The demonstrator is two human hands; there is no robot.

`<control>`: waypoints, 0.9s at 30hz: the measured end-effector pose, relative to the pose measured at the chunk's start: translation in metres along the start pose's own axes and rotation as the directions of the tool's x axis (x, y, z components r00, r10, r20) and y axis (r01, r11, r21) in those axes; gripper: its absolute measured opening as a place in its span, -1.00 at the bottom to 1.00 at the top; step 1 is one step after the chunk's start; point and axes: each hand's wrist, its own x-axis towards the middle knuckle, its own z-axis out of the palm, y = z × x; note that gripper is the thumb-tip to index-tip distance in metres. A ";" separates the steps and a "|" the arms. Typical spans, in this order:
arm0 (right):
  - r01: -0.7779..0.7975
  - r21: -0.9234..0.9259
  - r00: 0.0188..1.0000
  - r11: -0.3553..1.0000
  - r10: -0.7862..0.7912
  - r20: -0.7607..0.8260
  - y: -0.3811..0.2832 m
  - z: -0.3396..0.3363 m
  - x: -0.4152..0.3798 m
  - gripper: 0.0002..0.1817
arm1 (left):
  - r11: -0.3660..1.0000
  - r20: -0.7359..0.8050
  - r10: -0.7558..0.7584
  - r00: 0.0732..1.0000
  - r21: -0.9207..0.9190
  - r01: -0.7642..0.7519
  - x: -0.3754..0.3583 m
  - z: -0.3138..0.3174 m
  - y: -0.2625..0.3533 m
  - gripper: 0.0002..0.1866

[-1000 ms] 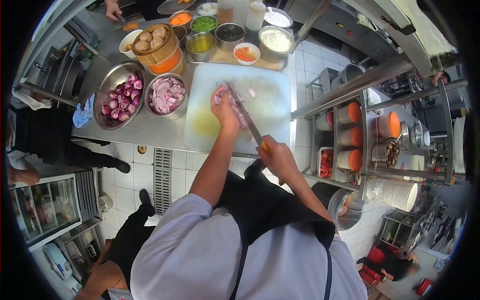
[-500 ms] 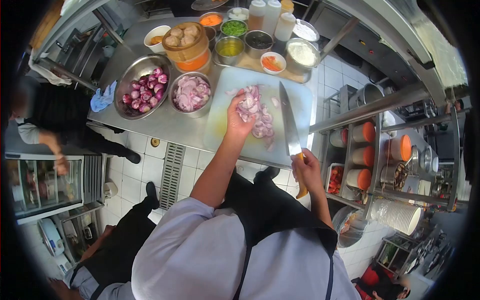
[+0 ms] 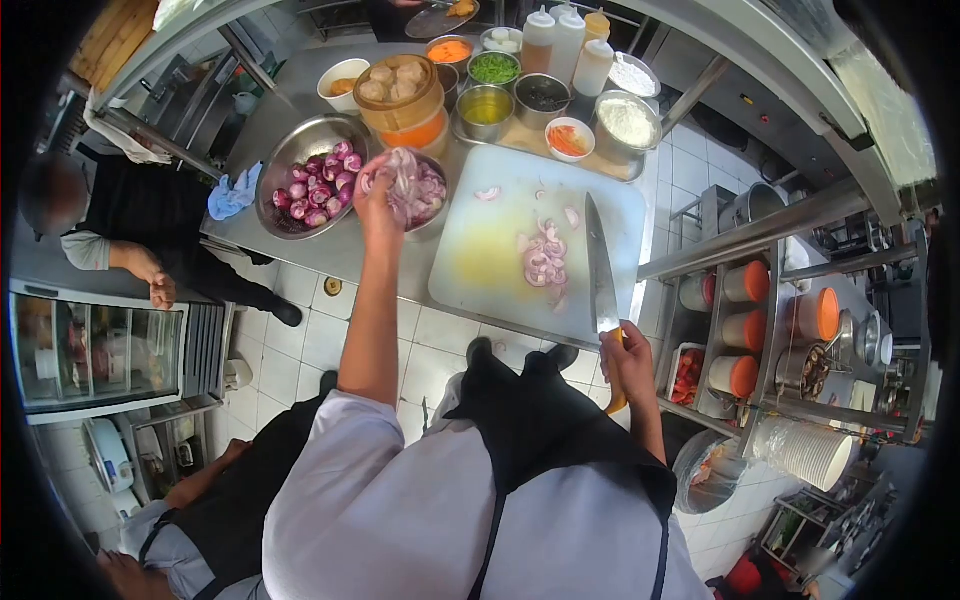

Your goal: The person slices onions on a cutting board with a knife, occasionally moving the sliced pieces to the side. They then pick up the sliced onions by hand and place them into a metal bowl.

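My left hand (image 3: pixel 378 205) is closed around a bunch of sliced onions (image 3: pixel 404 185), held over the metal bowl of slices (image 3: pixel 432 196). My right hand (image 3: pixel 628 358) grips the yellow handle of a large knife (image 3: pixel 603 270), whose blade lies along the right side of the white cutting board (image 3: pixel 480 255). A smaller pile of onion slices (image 3: pixel 544 256) remains on the board, with a few loose slices around it. Left of my left hand, a wide metal bowl holds whole peeled purple onions (image 3: pixel 318 186).
Behind the board stand a bamboo steamer (image 3: pixel 400 98), a bowl of white powder (image 3: pixel 628 121), a bowl of yellow liquid (image 3: pixel 486 110) and squeeze bottles (image 3: pixel 566 45). A blue cloth (image 3: pixel 234 193) lies at the left. Two people in aprons are on the left; shelves with orange-lidded tubs (image 3: pixel 742 329) stand right.
My left hand has moved left from the board to above the bowl, carrying onion slices. The pile on the board is smaller. The view has shifted slightly.
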 end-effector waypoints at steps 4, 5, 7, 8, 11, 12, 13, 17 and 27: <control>-0.001 -0.008 0.999 1.000 0.002 0.033 0.000 0.005 0.004 -0.84 | 0.637 0.394 0.208 0.895 0.640 -0.430 0.017 -0.013 -0.004 -0.71; -0.001 -0.007 0.999 1.000 0.001 0.042 0.001 0.006 0.004 -0.84 | 0.436 0.503 0.188 0.844 0.727 -0.531 0.014 -0.012 -0.004 -0.69; 0.011 -0.034 0.999 0.999 -0.010 0.040 -0.002 0.011 0.004 -0.83 | 0.145 0.663 0.087 0.744 0.730 -0.667 0.012 -0.005 -0.003 -0.63; 0.016 -0.048 0.999 0.999 -0.014 0.040 -0.003 0.012 0.004 -0.83 | 0.072 0.659 0.055 0.750 0.746 -0.662 0.008 -0.002 -0.004 -0.63; 0.025 -0.039 0.999 0.999 -0.024 0.030 -0.002 0.016 0.007 -0.82 | -0.086 0.638 -0.033 0.769 0.765 -0.638 0.002 0.008 -0.008 -0.61; 0.013 -0.048 1.000 0.999 -0.011 0.028 -0.003 0.018 0.006 -0.82 | -0.095 0.626 -0.060 0.778 0.772 -0.628 0.002 0.008 -0.009 -0.59; 0.001 -0.057 1.000 0.998 0.001 0.029 -0.006 0.020 0.006 -0.83 | -0.107 0.611 -0.087 0.787 0.779 -0.617 0.003 0.007 -0.009 -0.57; 0.014 -0.071 0.999 0.997 -0.011 0.042 -0.004 0.025 0.007 -0.83 | -0.194 0.565 -0.189 0.803 0.780 -0.595 0.010 -0.005 -0.020 -0.51; 0.134 -0.092 0.990 0.987 -0.137 -0.029 -0.009 0.019 -0.001 -0.85 | -0.095 0.630 -0.121 0.767 0.762 -0.641 -0.002 0.009 0.023 -0.44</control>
